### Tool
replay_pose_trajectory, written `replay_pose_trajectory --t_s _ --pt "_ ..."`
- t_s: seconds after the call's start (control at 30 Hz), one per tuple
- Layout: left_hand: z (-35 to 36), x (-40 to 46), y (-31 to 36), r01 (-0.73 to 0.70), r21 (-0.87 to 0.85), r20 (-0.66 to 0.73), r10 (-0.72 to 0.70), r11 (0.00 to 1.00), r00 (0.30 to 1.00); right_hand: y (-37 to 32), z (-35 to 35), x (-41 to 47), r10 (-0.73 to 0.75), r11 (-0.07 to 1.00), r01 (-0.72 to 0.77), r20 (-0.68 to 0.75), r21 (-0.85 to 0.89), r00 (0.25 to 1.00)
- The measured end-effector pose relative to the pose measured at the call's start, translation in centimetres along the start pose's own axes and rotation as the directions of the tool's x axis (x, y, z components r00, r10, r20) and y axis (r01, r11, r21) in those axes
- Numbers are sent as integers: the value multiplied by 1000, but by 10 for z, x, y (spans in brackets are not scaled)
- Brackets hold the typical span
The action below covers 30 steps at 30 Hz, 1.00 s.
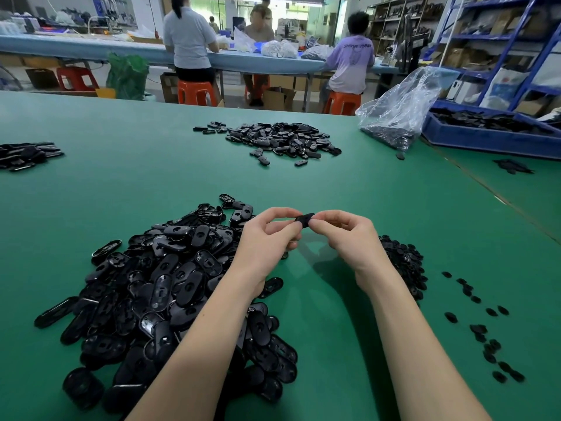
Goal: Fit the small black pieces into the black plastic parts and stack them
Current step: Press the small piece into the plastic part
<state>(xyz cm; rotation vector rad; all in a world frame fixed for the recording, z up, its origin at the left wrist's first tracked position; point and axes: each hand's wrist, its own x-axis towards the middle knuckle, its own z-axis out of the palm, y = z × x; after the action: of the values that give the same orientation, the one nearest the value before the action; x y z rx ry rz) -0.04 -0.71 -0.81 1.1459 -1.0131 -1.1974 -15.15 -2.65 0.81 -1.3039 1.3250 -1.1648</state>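
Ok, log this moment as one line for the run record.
step: fitting | left hand: pinches black part | right hand: pinches same part | parts pile: left | small pieces: right | stack: not seen

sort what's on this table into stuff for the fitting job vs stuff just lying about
For the job: black part pinched by left hand and right hand; near pile of oval parts; small pieces.

Lying about: plastic bag; blue bin.

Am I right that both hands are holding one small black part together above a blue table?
Not quite: the table is green, not blue. The head view shows the left hand and right hand pinching one small black part together above it.
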Motion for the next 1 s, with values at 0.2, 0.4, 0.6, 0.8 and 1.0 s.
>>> replay_pose_trajectory --t_s 0.2,0.4,0.6,0.8,1.0 --pt "1 -2 0 -55 50 -25 57 997 998 0 -4 1 22 1000 -21 40 -16 999" --pt "2 -2 2 -79 95 -37 83 992 996 -3 -3 -1 67 997 -67 15 27 998" --pt "-4 0 7 -95 146 0 96 985 995 -7 -9 -1 92 996 -92 54 10 994" --pt "-9 3 20 -271 624 100 269 733 958 -11 -8 -1 -77 988 85 66 -129 995" --pt "-12 4 20 -326 722 155 317 610 936 -13 -6 2 -180 875 177 37 -450 983"
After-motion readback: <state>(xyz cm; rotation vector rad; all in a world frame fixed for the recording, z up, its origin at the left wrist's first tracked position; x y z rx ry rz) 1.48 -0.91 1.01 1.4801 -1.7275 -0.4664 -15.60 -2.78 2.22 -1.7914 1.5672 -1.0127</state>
